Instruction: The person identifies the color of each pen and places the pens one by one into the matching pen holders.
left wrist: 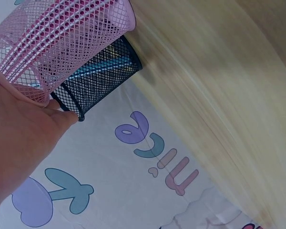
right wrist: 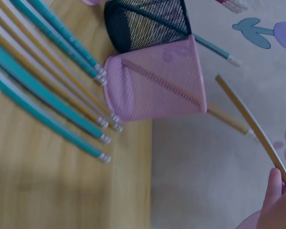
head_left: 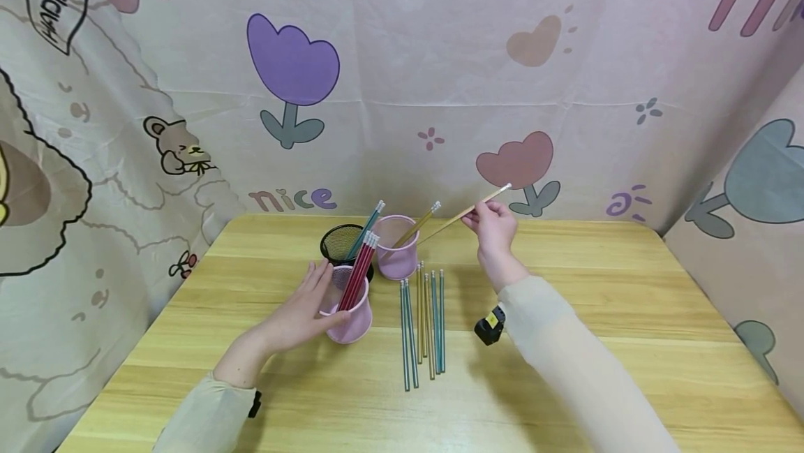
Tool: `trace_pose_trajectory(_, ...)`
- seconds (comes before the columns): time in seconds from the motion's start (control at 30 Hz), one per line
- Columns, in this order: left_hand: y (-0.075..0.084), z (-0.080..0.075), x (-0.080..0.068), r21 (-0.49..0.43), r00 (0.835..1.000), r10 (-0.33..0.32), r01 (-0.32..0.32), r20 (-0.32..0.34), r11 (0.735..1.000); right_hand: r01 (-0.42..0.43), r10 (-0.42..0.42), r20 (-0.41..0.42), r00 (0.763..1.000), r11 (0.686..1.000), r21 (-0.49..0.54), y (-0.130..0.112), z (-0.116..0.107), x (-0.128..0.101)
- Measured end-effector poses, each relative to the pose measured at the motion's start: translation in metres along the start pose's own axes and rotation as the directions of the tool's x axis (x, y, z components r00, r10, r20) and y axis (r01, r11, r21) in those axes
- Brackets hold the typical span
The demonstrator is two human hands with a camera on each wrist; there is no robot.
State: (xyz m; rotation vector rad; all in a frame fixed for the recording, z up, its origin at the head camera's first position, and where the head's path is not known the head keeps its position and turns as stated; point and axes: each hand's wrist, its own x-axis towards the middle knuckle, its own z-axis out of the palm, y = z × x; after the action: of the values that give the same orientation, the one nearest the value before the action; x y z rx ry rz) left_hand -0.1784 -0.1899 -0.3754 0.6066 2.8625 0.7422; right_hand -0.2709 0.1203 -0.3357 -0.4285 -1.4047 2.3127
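My right hand (head_left: 496, 233) pinches a gold pencil (head_left: 461, 217) near its eraser end. It slants down to the left, its lower end close to the rim of the far pink mesh cup (head_left: 398, 261). In that cup leans gold pencil stock (right wrist: 226, 119), eraser end up. My left hand (head_left: 301, 313) rests at the rim of the near pink mesh cup (head_left: 353, 324), thumb along the front, fingers extended along the far left side. Red pencils (head_left: 359, 268) stand in this cup. Left fingertips reach the rim of the black mesh cup (left wrist: 102, 76), which holds teal pencils (head_left: 366, 229).
Several loose teal pencils (head_left: 409, 334) and gold pencils (head_left: 420, 320) lie side by side on the wooden table (head_left: 597, 369), right of the near pink cup. A printed cloth (head_left: 402, 55) hangs behind the table and along both sides.
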Motion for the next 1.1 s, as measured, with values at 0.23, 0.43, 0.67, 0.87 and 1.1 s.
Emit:
trace_pose_trajectory(0.23, 0.0, 0.0, 0.0, -0.003, 1.0, -0.005, 0.005, -0.001, 1.0, 0.063, -0.063, -0.015, 0.998, 0.998, -0.008, 0.001, 0.012, -0.002)
trace_pose_trajectory(0.43, 0.0, 0.0, 0.0, -0.002, 1.0, -0.009, 0.009, 0.0, 1.0, 0.035, -0.034, 0.01, 0.999, 0.998, -0.043, 0.007, 0.017, -0.004)
trace_pose_trajectory(0.67, 0.001, 0.0, 0.0, -0.002, 1.0, -0.009, 0.009, 0.0, 1.0, 0.018, -0.015, 0.033, 0.999, 0.994, -0.11, 0.013, 0.021, -0.006)
trace_pose_trajectory(0.87, 0.002, 0.0, 0.0, -0.002, 1.0, -0.012, 0.012, 0.002, 1.0, 0.001, 0.003, 0.039, 0.999, 0.992, -0.123, 0.022, 0.023, -0.007)
trace_pose_trajectory(1.1, 0.001, 0.0, 0.0, -0.003, 1.0, -0.012, 0.012, 0.002, 1.0, -0.009, 0.021, 0.066, 0.998, 0.985, -0.17, 0.033, 0.027, -0.011)
